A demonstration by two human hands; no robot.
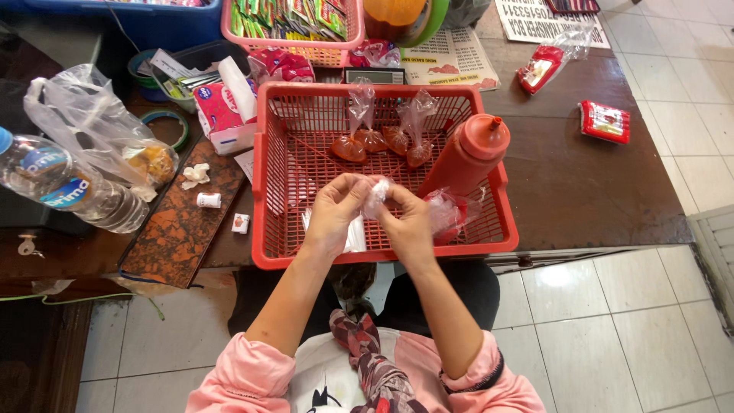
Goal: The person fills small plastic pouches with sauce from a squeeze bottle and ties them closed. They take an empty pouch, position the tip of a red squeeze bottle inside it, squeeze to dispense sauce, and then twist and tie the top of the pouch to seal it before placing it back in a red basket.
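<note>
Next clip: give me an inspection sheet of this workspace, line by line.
Surface: dark brown wooden table, partly covered.
Job's things: small clear plastic bag pinched between both hands over the red plastic basket; four tied sauce packets and a red squeeze bottle inside the basket.
Clutter: water bottle, crumpled plastic bag, tape roll, pink basket of sachets, red snack packs.
Grippers: left hand and right hand both grip the bag.
Cables: nothing seen.
Surroundings: white tiled floor.
</note>
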